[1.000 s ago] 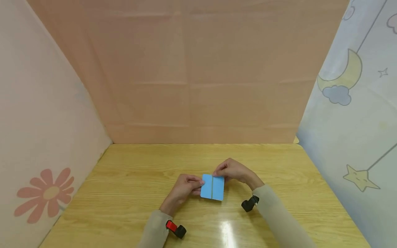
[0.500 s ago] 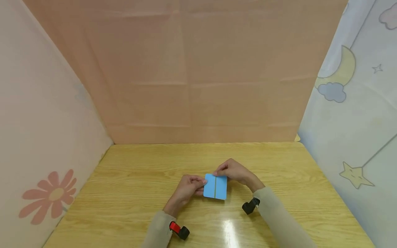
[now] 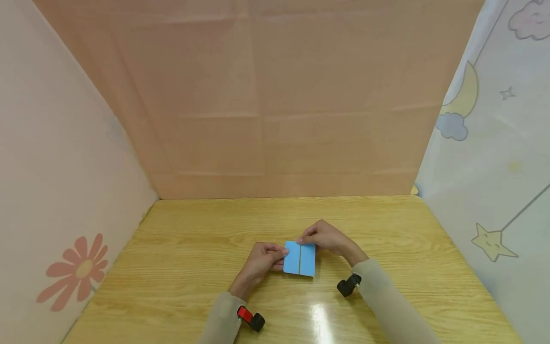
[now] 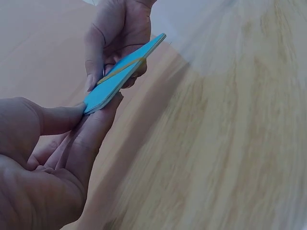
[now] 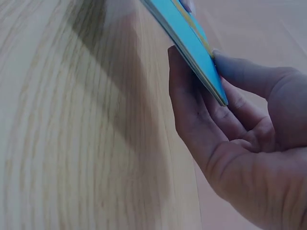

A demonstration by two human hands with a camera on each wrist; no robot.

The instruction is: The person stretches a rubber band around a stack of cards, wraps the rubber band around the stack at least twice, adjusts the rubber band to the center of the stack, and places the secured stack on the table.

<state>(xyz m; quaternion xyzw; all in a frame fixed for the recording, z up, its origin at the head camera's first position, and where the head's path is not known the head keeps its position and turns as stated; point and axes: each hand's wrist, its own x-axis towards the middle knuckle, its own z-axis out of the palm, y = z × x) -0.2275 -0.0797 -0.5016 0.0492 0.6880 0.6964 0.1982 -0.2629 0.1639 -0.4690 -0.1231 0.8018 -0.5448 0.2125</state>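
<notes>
A thin stack of light blue square cards (image 3: 292,260) with rounded corners is held above the table, tilted. A yellowish rubber band (image 3: 300,262) runs across its middle. My left hand (image 3: 259,260) pinches the left side, thumb on the blue face and fingers beneath, as the left wrist view of the cards (image 4: 108,93) shows. At the far edge, close to the band, my right hand (image 3: 328,237) pinches the stack with its thumb on top. Layered edges of the cards (image 5: 192,52) show in the right wrist view. The underside of the stack is hidden.
The wooden table (image 3: 193,239) stretches under both hands, with a bright glare near its front. A peach cloth backdrop (image 3: 266,119) closes the back. Patterned side walls stand left (image 3: 68,167) and right (image 3: 507,157). Each wrist wears a small dark camera.
Both hands and the cards have drifted slightly right in the head view, which has itself shifted a little. The hold of each hand on the stack looks the same.
</notes>
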